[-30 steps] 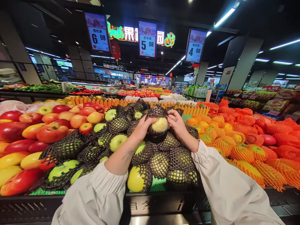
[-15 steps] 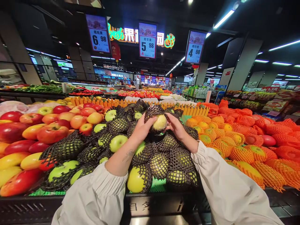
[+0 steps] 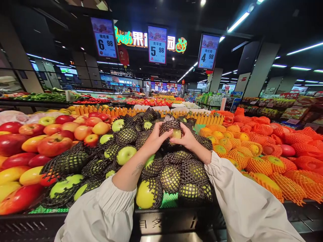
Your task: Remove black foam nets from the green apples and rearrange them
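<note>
A green apple (image 3: 176,134) in a black foam net (image 3: 169,125) sits at the top of a heap of netted green apples (image 3: 174,174). My left hand (image 3: 155,138) is closed on its left side. My right hand (image 3: 187,138) is closed on its right side, fingers over the net. Only a small patch of the apple's skin shows between my fingers. Both arms wear pale sleeves, the left one pushed up the forearm.
Red and yellow apples (image 3: 52,144) are piled to the left. Fruit in orange nets (image 3: 262,158) fills the right. A low yellow fence (image 3: 207,118) backs the heap. A black shelf edge (image 3: 161,223) runs below. Price signs (image 3: 157,45) hang overhead.
Both hands have closed in over the top apple and pulled the black net across it. Much less of its yellow-green skin shows now than a second ago.
</note>
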### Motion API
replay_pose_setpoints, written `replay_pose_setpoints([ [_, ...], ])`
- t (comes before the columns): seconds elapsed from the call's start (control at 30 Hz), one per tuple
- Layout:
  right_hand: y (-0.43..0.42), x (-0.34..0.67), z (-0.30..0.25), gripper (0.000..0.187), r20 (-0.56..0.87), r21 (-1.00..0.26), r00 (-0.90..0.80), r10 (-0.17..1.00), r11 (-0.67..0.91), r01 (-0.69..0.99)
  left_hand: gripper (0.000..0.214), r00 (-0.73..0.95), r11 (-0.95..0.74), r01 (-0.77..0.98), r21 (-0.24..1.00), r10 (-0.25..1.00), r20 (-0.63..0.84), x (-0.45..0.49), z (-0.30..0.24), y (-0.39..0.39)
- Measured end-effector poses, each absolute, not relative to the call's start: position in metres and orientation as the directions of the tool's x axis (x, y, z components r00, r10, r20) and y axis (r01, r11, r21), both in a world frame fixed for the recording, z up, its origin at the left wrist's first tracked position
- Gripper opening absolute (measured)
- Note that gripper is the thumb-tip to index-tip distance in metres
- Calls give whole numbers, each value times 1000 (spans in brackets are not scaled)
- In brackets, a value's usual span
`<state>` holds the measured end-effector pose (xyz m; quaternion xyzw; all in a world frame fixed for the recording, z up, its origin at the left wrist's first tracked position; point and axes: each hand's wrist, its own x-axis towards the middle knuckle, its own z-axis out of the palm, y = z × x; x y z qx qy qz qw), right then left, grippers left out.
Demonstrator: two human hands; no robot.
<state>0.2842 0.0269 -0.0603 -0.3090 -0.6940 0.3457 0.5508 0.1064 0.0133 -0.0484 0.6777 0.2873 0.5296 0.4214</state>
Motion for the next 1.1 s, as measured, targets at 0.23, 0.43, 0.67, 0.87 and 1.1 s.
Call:
replay_pose_setpoints([
  [0.23, 25, 284, -57, 76, 590, -805, -74, 804, 593, 32, 49, 311, -542, -168, 823, 764, 566, 105, -50, 17],
  [0.43, 25, 285, -59, 109, 610, -771, -179, 772, 630, 89, 29, 76, -719, 19, 695, 694, 716, 101, -46, 27],
  [0.67, 17, 283, -53, 131, 623, -739, -364, 692, 674, 15, 26, 0, -686, 108, 720, 724, 690, 100, -50, 33],
  [0.87, 23, 289, -61, 103, 569, -750, -428, 702, 656, 80, 21, -8, -612, 181, 770, 782, 623, 96, -55, 40],
  [1.1, 29, 292, -56, 82, 615, -698, -321, 720, 687, 203, 27, 70, -597, 289, 748, 793, 606, 97, -56, 38],
])
